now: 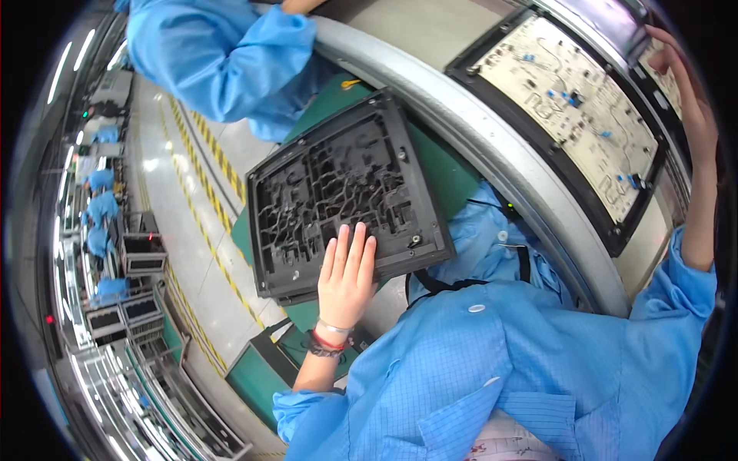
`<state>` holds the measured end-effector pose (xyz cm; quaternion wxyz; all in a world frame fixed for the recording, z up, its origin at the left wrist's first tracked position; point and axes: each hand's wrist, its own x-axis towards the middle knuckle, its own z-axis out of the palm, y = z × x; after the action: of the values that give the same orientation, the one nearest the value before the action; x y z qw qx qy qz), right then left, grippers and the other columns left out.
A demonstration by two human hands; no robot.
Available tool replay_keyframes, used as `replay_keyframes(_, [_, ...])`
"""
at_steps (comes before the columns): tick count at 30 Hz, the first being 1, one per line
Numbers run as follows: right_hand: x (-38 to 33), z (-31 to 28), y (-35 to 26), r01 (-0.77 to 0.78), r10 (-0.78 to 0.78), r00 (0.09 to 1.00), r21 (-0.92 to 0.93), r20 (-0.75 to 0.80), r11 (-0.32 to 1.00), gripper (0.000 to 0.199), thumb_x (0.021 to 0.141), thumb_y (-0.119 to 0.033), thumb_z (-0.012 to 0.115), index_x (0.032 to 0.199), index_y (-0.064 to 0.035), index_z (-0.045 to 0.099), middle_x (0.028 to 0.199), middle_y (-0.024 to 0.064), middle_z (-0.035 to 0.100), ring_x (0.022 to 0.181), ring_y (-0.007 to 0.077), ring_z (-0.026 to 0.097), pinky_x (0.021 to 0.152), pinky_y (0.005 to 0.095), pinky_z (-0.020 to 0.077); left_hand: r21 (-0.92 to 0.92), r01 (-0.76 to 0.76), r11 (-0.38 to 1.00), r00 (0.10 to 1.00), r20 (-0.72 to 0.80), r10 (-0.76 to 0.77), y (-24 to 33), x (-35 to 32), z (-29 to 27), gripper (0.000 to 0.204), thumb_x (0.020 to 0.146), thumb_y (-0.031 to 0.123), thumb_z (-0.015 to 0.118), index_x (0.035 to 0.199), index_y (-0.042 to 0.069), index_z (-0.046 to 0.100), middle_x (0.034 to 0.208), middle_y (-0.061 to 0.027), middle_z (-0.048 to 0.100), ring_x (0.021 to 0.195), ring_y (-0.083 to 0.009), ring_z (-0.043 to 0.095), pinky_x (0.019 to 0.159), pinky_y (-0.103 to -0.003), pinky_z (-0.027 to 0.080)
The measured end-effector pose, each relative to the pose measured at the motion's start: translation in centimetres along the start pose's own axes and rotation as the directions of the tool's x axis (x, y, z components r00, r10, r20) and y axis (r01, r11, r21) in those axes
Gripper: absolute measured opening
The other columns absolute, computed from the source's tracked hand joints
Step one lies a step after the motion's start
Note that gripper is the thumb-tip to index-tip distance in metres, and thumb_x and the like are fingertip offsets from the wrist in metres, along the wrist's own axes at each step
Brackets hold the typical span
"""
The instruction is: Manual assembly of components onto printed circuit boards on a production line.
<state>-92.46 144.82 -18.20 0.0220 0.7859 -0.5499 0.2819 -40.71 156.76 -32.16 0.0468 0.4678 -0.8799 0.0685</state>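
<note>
My left hand [347,276] lies with outstretched fingers on the near edge of a black pallet [273,278], whose face is full of irregular cutouts. The pallet sits at an angle on a green surface beside the line. My right hand [688,84] is raised at the far right edge, its fingers extended beside a shiny dark housing [615,23]; whether they touch it I cannot tell. Left of that hand, a cream circuit board [569,107] with small blue and black components sits in a black frame [530,134]. Part of another such board [667,86] shows near my right wrist.
A curved grey metal rail [477,123] runs between the pallet and the framed board. Across from me, a co-worker in a blue smock [215,54] stands close to the pallet. Yellow-black floor stripes [219,154] and racks [154,392] lie to the left.
</note>
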Motion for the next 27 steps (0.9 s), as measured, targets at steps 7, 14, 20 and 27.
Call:
replay_keyframes(7, [-2.0, 2.5, -2.6, -0.166, 0.164, 0.986, 0.262, 0.031, 0.951, 0.022, 0.095, -0.013, 0.052, 0.107, -0.0013, 0.067, 0.083, 0.004, 0.062, 0.079, 0.0108, 0.057, 0.075, 0.0242, 0.0448, -0.292, -0.067, 0.954, 0.993, 0.077, 0.093, -2.1, 7.6, -6.4, 0.069, 0.073, 0.022, 0.07, 0.137, 0.011, 0.049, 0.153, -0.0154, 0.027, 0.141, -0.046, 0.015, 0.111, -0.059, 0.015])
replay_keyframes(14, [-9.8, 3.1, -5.4, -0.072, 0.032, 0.843, 0.055, 0.536, 0.996, 0.019, 0.083, -0.025, 0.066, 0.077, -0.0067, 0.064, 0.07, 0.0072, 0.06, 0.068, 0.0286, 0.056, 0.066, 0.0386, 0.0444, -0.429, -0.364, 0.827, 0.931, -0.2, 0.306, -0.3, 25.5, -4.6, 0.054, 0.088, 0.012, 0.06, 0.139, 0.004, 0.042, 0.15, -0.0183, 0.031, 0.138, -0.0409, 0.027, 0.111, -0.046, 0.026])
replay_keyframes(20, [-14.9, 4.7, -6.0, -0.221, 0.158, 0.944, 0.199, 0.291, 0.955, 0.02, 0.082, -0.024, 0.069, 0.074, -0.0083, 0.06, 0.068, 0.0065, 0.057, 0.067, 0.0264, 0.055, 0.072, 0.0369, 0.0433, -0.445, -0.515, 0.732, 0.854, -0.332, 0.4, 3.4, 37.7, -2.2, 0.051, 0.094, 0.018, 0.058, 0.137, -0.002, 0.04, 0.146, -0.026, 0.033, 0.135, -0.038, 0.035, 0.11, -0.039, 0.029])
replay_keyframes(27, [-13.7, 4.1, -6.4, -0.319, 0.256, 0.924, 0.203, 0.285, 0.926, 0.024, 0.082, -0.024, 0.07, 0.069, -0.0078, 0.058, 0.058, 0.0041, 0.053, 0.058, 0.0232, 0.054, 0.073, 0.0344, 0.0439, -0.586, -0.629, 0.511, 0.771, -0.39, 0.503, 10.1, 44.7, -2.4, 0.047, 0.091, 0.015, 0.059, 0.134, 0.003, 0.045, 0.144, -0.0208, 0.039, 0.133, -0.0332, 0.04, 0.107, -0.039, 0.033])
